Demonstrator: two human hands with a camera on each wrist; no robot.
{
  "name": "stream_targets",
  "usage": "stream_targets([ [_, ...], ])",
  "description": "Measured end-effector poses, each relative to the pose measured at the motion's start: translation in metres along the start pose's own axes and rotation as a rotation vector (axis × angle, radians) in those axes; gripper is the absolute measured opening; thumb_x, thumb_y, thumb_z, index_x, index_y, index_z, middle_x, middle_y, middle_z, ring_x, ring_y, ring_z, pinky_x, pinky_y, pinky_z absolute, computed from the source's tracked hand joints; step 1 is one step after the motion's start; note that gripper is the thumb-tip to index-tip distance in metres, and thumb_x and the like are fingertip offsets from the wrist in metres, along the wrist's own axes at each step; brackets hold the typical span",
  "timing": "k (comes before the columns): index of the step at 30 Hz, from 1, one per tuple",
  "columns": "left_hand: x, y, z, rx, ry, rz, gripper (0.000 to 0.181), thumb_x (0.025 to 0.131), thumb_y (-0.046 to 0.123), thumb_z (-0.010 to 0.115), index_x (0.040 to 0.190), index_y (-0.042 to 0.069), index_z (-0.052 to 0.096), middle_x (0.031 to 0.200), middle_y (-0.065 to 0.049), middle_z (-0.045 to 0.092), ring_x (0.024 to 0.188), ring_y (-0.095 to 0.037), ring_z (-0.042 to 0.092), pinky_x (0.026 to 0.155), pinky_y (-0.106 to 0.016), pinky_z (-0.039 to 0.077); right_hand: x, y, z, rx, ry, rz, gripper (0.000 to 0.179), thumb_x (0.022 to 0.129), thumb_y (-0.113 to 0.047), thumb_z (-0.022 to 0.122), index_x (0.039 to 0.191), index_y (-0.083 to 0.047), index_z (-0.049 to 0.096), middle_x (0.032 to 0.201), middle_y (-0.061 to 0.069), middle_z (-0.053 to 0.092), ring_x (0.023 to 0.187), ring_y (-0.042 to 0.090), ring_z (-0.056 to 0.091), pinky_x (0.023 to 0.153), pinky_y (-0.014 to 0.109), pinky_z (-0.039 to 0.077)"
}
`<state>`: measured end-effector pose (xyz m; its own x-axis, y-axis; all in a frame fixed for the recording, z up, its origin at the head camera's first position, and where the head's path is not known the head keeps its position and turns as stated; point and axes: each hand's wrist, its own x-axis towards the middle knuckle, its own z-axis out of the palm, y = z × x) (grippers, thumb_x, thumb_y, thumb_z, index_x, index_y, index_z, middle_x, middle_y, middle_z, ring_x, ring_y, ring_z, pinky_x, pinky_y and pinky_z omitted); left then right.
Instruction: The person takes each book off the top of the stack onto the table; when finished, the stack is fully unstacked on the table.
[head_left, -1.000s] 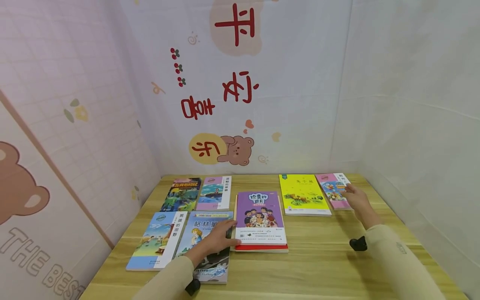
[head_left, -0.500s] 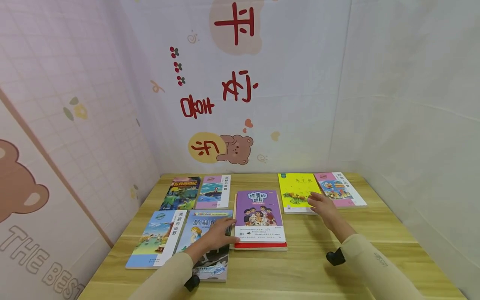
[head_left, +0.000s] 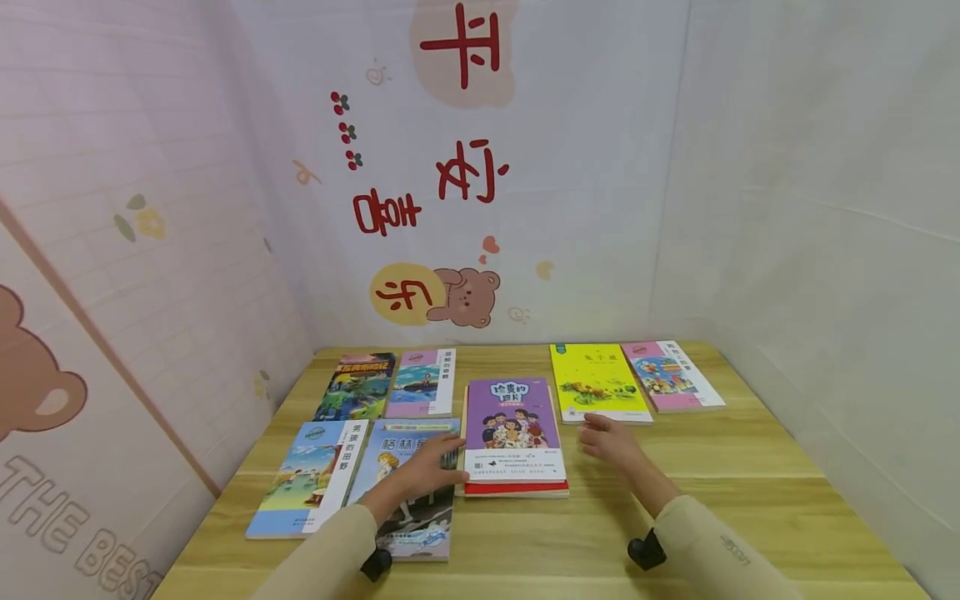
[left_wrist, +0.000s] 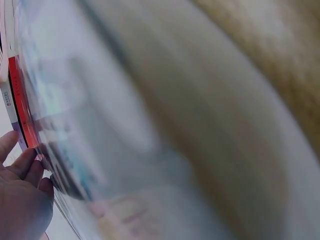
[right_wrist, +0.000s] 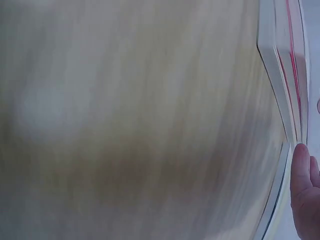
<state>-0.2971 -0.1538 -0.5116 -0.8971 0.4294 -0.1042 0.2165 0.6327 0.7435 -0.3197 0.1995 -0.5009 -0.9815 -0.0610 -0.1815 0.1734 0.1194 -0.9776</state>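
Purple-topped book stack (head_left: pixel 514 435) is seen between the hands on the table (head_left: pixel 525 546), left edge apparently touched by left hand (head_left: pixel 423 472), thumb and fingers apart; right hand (head_left: pixel 618 448) is held near right edge, fingers loosely extended.

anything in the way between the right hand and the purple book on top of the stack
Nothing visible is: in the head view, the right hand is just right of the purple book, with only wooden tabletop showing in the gap. The yellow book lies farther back, off that sideways path.
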Motion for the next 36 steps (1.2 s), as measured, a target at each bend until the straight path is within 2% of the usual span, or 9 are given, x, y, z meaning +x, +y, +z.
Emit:
stream_targets([
  [4,-0.001,0.0,-0.003,0.0,-0.018,0.015,0.068,0.096,0.031,0.068,0.152,0.006,0.04,0.159,-0.022,0.023,0.144,-0.048,0.018,0.105,-0.068,0.028,-0.002,-0.001,0.015,0.014,0.009,0.016,0.054,0.098,-0.003,0.056,0.144,0.017,0.035,0.139,0.036,0.044,0.119,0.041,0.057,0.095,0.046,0.051],
  [8,-0.002,0.0,-0.006,-0.013,-0.036,0.037,0.066,0.098,0.029,0.065,0.152,0.004,0.038,0.159,-0.022,0.022,0.144,-0.048,0.016,0.104,-0.068,0.03,-0.004,0.002,0.024,-0.021,-0.003,0.05,0.053,0.099,-0.004,0.056,0.144,0.015,0.036,0.137,0.035,0.047,0.115,0.04,0.059,0.093,0.046,0.052],
  [16,-0.002,0.0,-0.005,0.003,-0.062,0.041,0.067,0.1,0.03,0.062,0.154,0.003,0.035,0.16,-0.022,0.019,0.145,-0.047,0.014,0.107,-0.067,0.027,-0.007,0.017,0.03,-0.09,-0.003,0.045,0.053,0.1,-0.009,0.057,0.144,0.014,0.038,0.133,0.032,0.053,0.118,0.038,0.058,0.09,0.045,0.054],
  [23,-0.001,0.002,-0.004,0.004,-0.032,0.03,0.065,0.097,0.027,0.067,0.152,0.005,0.04,0.159,-0.021,0.023,0.145,-0.048,0.017,0.106,-0.069,0.025,-0.007,0.019,0.031,-0.112,-0.001,0.04,0.054,0.099,-0.011,0.059,0.144,0.013,0.039,0.134,0.033,0.052,0.118,0.04,0.057,0.091,0.046,0.053],
  [28,0.002,0.003,0.006,0.076,0.038,0.02,0.068,0.093,0.037,0.071,0.148,0.006,0.046,0.156,-0.022,0.029,0.143,-0.048,0.021,0.107,-0.069,0.022,-0.004,0.021,0.033,-0.163,0.02,0.056,0.056,0.098,-0.014,0.062,0.143,0.011,0.042,0.136,0.031,0.051,0.115,0.035,0.059,0.091,0.045,0.053],
  [32,0.003,0.004,0.015,0.133,0.094,-0.004,0.073,0.089,0.046,0.073,0.147,0.009,0.049,0.156,-0.021,0.03,0.143,-0.047,0.021,0.109,-0.069,0.018,-0.003,0.022,0.034,-0.185,0.032,0.06,0.054,0.095,-0.012,0.065,0.141,0.009,0.047,0.131,0.026,0.056,0.105,0.029,0.061,0.088,0.044,0.054],
  [36,0.003,0.002,0.016,0.149,0.097,-0.003,0.074,0.089,0.046,0.073,0.148,0.009,0.048,0.156,-0.021,0.029,0.144,-0.047,0.02,0.109,-0.069,0.017,-0.006,0.022,0.035,-0.175,0.028,0.051,0.05,0.094,-0.004,0.065,0.139,0.011,0.049,0.124,0.024,0.06,0.099,0.026,0.061,0.084,0.041,0.055],
])
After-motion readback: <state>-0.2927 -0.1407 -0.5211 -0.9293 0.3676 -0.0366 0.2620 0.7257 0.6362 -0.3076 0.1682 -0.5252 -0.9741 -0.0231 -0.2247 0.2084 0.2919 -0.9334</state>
